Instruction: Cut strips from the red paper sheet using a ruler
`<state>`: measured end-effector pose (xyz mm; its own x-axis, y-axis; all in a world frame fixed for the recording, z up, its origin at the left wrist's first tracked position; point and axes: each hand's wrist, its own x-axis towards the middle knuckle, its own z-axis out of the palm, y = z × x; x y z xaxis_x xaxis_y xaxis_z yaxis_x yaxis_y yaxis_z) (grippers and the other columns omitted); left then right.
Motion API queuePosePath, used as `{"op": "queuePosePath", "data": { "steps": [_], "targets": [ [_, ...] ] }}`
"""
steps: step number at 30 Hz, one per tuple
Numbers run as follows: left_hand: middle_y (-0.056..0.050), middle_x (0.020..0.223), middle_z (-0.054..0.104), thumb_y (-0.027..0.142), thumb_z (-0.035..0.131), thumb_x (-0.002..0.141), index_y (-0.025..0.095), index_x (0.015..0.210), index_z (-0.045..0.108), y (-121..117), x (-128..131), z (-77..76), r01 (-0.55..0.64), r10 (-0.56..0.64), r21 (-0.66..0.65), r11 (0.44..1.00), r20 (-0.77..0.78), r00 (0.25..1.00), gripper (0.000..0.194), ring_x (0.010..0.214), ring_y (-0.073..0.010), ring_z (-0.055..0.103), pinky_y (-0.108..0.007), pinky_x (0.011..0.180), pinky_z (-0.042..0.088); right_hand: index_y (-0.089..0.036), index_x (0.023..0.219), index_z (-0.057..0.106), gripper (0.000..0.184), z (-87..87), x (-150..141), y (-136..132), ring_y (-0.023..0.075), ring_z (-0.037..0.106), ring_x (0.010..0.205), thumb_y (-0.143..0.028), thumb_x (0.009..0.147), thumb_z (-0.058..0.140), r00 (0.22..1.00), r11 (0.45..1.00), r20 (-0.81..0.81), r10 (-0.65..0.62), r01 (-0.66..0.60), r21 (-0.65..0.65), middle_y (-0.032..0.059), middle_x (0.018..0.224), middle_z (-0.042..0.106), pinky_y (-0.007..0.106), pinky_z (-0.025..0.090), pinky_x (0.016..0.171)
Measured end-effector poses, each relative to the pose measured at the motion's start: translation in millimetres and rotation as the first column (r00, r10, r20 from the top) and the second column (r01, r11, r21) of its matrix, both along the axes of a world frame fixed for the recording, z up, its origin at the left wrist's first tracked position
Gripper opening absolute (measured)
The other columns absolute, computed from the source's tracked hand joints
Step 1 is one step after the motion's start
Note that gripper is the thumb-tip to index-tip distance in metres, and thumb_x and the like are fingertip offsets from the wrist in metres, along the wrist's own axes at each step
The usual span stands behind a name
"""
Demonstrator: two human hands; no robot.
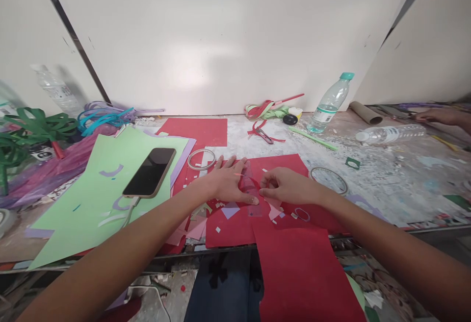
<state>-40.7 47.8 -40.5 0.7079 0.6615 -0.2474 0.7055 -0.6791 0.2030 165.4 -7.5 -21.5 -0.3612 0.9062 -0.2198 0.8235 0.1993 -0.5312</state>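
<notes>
My left hand (227,184) lies flat with fingers spread on a red paper sheet (230,231), pressing on a clear plastic strip (253,210) that looks like a ruler. Just to its right, my right hand (287,185) is pinched close to the strip's edge. Whatever is between those fingertips is too small to make out. Below the hands, a purple paper scrap (230,210), a pink scrap (275,210) and a thin purple paper ring (302,214) lie on the red. Another red sheet (301,263) hangs over the table's front edge toward my lap.
A phone (150,172) with a cable rests on green paper (88,175) at left. Round hoops (201,160) flank my hands. Behind are a cutter (264,136), an upright bottle (331,104), a lying bottle (392,134) and a cardboard tube (365,112). Another person's hand (437,116) is at far right.
</notes>
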Motion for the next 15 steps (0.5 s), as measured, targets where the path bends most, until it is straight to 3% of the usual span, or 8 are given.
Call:
{"op": "queuePosePath", "data": {
  "steps": [11,15],
  "targets": [
    [-0.01,0.16,0.003,0.093,0.038,0.059,0.02,0.153,0.008,-0.5,0.8,-1.5,-0.013,0.013,-0.004,1.0,0.046,0.999,0.123,0.142,-0.0437,-0.004,-0.056,0.112,0.014,-0.018,0.06,0.056,0.016,-8.6,2.0,2.7,0.0119,0.046,0.047,-0.024,0.074,0.05,1.0,0.999,0.015,0.019,-0.02,0.03,-0.0011,0.051,0.053,0.025,0.029,0.045],
    [-0.007,0.16,0.001,0.091,0.041,0.059,0.024,0.153,0.005,3.5,-0.9,-1.4,0.002,-0.002,-0.033,0.999,0.023,1.0,0.121,0.143,-0.0418,-0.004,-0.056,0.113,0.013,-0.018,0.058,0.054,0.017,-8.3,2.1,1.9,0.0121,0.047,0.047,-0.024,0.074,0.049,1.0,1.0,0.005,0.024,-0.024,0.017,-0.0008,0.05,0.053,0.025,0.029,0.044]
  ]
}}
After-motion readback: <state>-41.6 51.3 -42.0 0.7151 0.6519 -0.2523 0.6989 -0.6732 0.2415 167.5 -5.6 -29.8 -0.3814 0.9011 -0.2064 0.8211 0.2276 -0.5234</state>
